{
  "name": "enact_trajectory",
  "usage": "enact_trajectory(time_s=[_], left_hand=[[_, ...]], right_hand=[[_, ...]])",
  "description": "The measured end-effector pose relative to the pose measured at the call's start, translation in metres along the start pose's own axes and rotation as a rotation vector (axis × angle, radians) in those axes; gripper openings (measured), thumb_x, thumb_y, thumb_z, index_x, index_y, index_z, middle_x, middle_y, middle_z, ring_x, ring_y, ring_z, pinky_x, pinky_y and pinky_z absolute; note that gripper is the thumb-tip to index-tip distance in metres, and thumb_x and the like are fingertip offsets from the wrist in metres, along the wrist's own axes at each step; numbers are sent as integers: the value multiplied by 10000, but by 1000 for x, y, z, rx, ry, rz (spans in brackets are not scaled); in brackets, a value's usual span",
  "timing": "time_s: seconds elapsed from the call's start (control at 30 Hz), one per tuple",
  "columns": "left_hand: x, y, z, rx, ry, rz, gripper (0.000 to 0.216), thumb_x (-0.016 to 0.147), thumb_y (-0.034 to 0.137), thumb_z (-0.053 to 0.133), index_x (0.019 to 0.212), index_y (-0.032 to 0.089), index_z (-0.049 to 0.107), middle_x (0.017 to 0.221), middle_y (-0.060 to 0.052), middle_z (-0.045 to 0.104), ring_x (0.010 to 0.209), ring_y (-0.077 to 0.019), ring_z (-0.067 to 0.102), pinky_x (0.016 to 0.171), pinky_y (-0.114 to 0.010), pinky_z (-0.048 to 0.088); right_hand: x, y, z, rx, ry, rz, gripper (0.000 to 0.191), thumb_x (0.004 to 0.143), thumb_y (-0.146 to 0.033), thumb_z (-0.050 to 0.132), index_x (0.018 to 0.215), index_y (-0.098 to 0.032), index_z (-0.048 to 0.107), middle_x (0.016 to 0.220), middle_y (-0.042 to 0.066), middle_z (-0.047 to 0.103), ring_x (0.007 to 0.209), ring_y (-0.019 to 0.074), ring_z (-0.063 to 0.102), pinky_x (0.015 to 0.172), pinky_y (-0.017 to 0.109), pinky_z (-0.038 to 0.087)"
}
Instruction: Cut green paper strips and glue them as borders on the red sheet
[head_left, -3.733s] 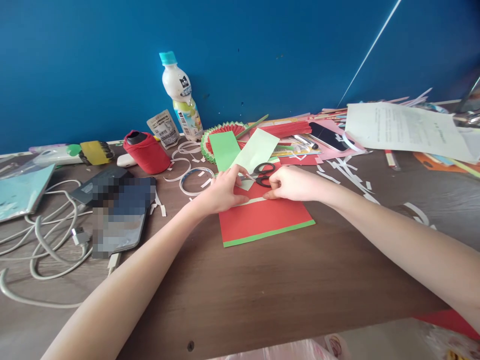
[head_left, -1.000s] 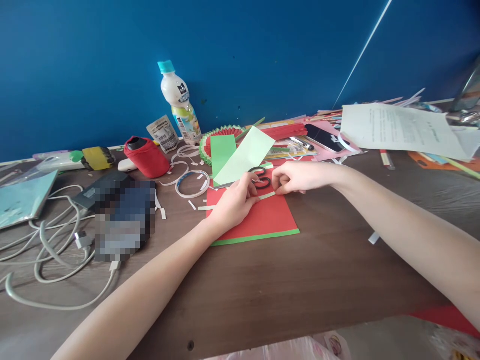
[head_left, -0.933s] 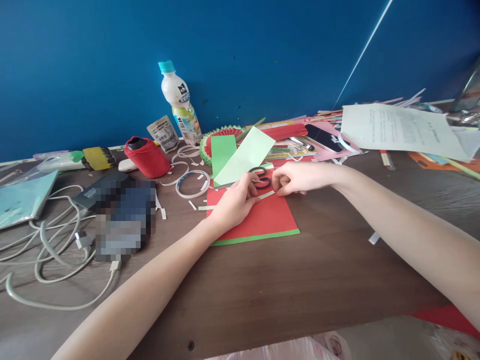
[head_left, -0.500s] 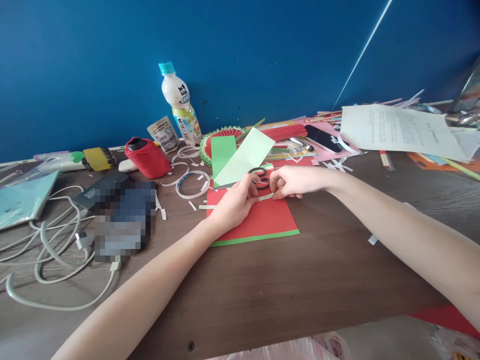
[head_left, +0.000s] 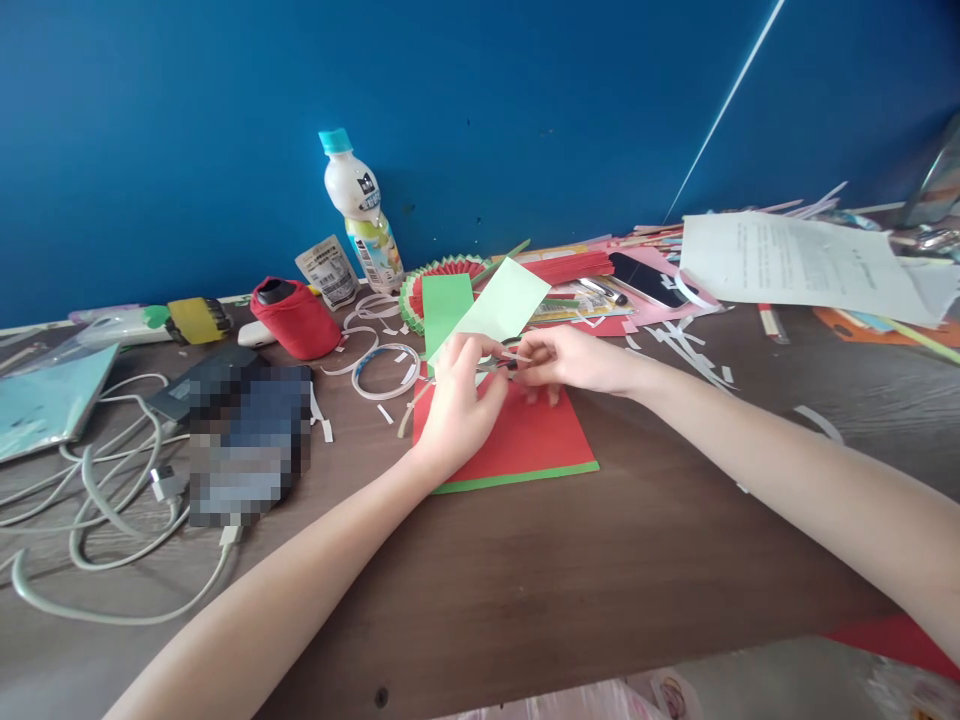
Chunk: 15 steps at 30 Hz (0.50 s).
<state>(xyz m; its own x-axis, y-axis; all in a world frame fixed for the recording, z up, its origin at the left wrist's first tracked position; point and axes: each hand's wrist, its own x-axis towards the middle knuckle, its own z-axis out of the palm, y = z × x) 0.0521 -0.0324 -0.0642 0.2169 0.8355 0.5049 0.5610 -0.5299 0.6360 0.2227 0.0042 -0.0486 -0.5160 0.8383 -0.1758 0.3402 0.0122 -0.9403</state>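
Observation:
My left hand (head_left: 463, 400) is raised over the red paper (head_left: 517, 440), its fingertips closed on a thin pale paper strip (head_left: 516, 356). From the right, my right hand (head_left: 570, 362) pinches the same strip, close to the left fingertips. A length of pale strip (head_left: 407, 415) sticks out past the left side of my left hand, over the paper's edge. Green paper shows as a narrow border below the red sheet. Behind the hands lie a light green paper piece (head_left: 510, 300) and a darker green piece (head_left: 447, 300). The black-handled scissors are mostly hidden by my fingers.
To the left are a tape roll (head_left: 385, 371), a red cloth-wrapped object (head_left: 296, 318), a bottle (head_left: 364, 215), a blurred dark device (head_left: 251, 440) and tangled white cables (head_left: 135, 450). A pleated red-and-green paper fan (head_left: 420, 290) stands behind. Paper scraps (head_left: 686, 345) and a printed sheet (head_left: 802, 262) lie right.
Both hands have lifted the strip off the red paper and moved slightly away from me, with the fingertips closer together. More white scraps show on the right.

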Motion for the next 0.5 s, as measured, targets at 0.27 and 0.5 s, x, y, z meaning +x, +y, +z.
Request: enact_trajectory(time_s=[0.27,0.5], left_hand=[[-4,1,5,-25,82,-203,122,773,110,490,813,224,500,965,-27,506,998,-182,450,893,-354,368],[0,-6,8,-125,102,-371,61,778,157,527,750,209,542,965,-28,495,1016,-180,461,926,-373,352]], right_hand=[[7,20,18,439,178,-98,302,598,-296,783,702,-158,535,729,37,709,752,180,686,738,335,565],[7,27,23,442,202,-166,222,699,-250,705,846,-168,560,802,43,723,797,184,689,775,355,558]])
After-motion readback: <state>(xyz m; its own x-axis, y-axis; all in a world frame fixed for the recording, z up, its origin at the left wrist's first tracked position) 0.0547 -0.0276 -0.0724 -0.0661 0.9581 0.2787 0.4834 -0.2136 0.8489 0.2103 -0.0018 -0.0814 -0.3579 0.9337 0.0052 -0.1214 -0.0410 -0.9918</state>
